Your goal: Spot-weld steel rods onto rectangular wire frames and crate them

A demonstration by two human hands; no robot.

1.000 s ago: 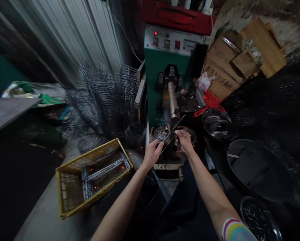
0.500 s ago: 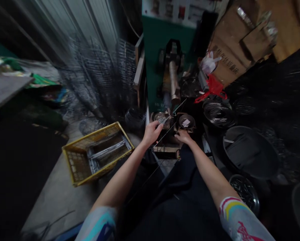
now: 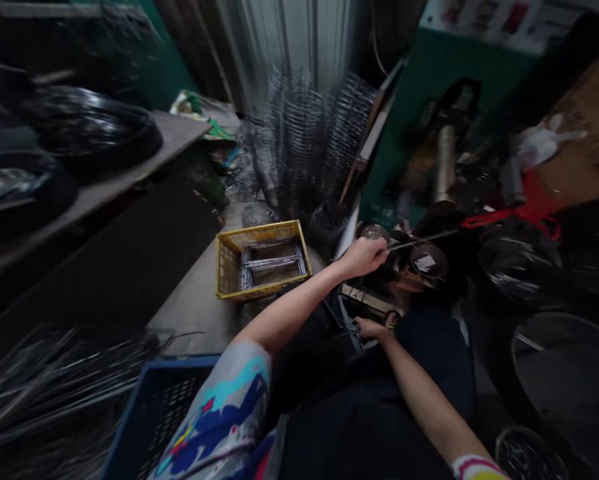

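Note:
My left hand (image 3: 365,256) is closed around a thin metal wire (image 3: 424,240) that sticks out to the right, in front of the green machine (image 3: 414,157). Just behind that hand sits a small round dish of metal bits (image 3: 374,232). Lower down, close to my lap, my right hand (image 3: 372,329) has its fingers curled together beside the wooden ledge (image 3: 364,299). What those fingers hold, if anything, is too dark to make out. A second round dish (image 3: 428,260) with a pale scrap in it lies right of the wire.
A yellow crate (image 3: 262,293) with metal wire pieces stands on the floor at left. Nearer me is a blue crate (image 3: 152,400). Stacked wire coils (image 3: 302,133) rise behind. A table (image 3: 179,133) with dark basins is at far left, a red bag (image 3: 524,207) at right.
My view has turned left, so the machine and crate appear further right. The wire in my left hand now points rightward. My right hand has dropped from the dish toward my lap.

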